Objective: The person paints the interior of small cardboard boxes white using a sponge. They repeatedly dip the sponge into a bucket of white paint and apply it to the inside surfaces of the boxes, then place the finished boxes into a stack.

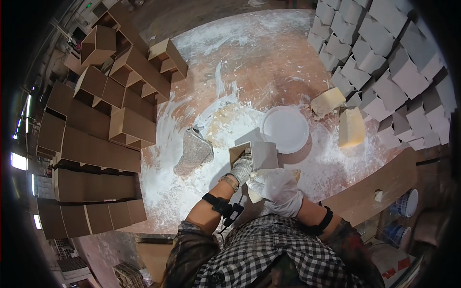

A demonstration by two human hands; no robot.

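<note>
My left hand, in a grey knitted glove, reaches into the open end of a small box and holds it from inside; its fingers are hidden by the walls. The box's outer side is whitish and its inside brown. Loose white plastic wraps my right hand, which is closed on a pale yellow sponge beside the box's near right edge. Most of the sponge is covered by the hand. Just beyond the box lies a round white lid or shallow tub. A spare knitted glove rests to the left.
White-smeared tabletop spreads beneath everything. Bare brown boxes are stacked along the left, and whitish boxes along the right. Two yellow foam blocks sit by the right stack. Blue-and-white buckets stand beyond a brown board.
</note>
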